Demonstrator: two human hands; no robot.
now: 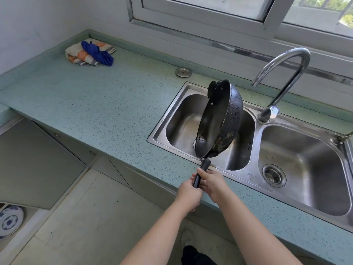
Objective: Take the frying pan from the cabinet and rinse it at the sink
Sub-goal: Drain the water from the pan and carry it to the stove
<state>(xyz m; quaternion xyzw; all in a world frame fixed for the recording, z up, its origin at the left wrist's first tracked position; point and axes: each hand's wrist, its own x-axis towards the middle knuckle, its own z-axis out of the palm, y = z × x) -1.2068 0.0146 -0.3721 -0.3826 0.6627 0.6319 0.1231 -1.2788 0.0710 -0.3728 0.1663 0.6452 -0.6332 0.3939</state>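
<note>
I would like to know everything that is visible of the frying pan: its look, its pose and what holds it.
The frying pan is black and looks like metal; its outer side is speckled and worn. It has a long dark handle and a small helper grip at the far rim. It is tilted almost on edge, inside facing left, over the left sink basin. The left hand and right hand both grip the handle.

Bright daylight from the window (210, 8), sink (298, 190) glare, wide-angle edge bending.
</note>
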